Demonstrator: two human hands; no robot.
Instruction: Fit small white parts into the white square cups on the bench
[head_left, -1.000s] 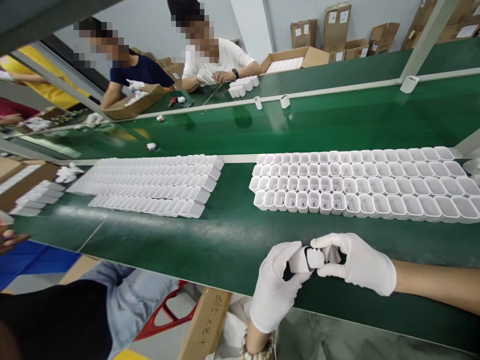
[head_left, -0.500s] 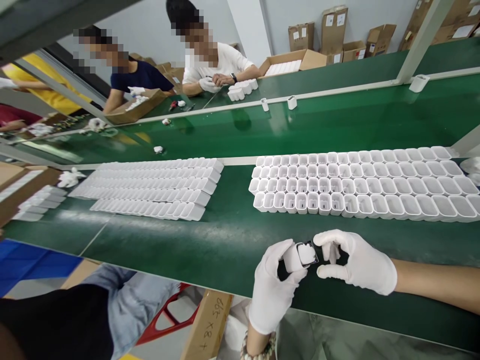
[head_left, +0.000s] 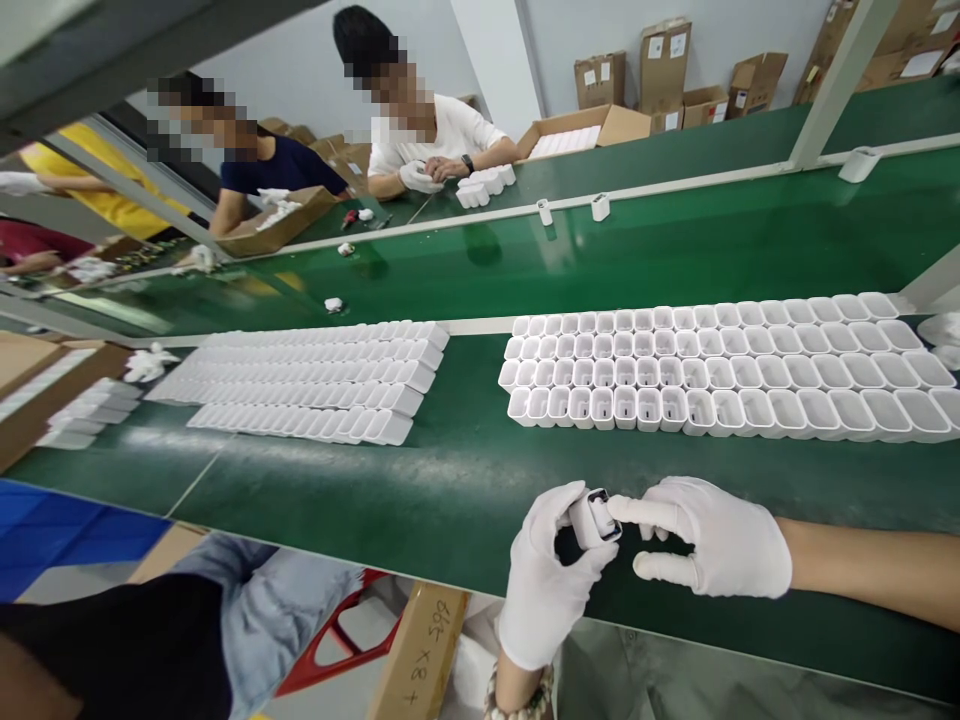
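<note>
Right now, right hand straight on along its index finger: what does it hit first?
The white housing held in the left hand. The index fingertip of the right hand looks right at its dark-rimmed end, touching or nearly so; depth is unclear.

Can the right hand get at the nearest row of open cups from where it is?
Probably yes: only bare green bench shows between the right hand and the open cups. Its extended finger is at the white piece in the left hand, though.
</note>
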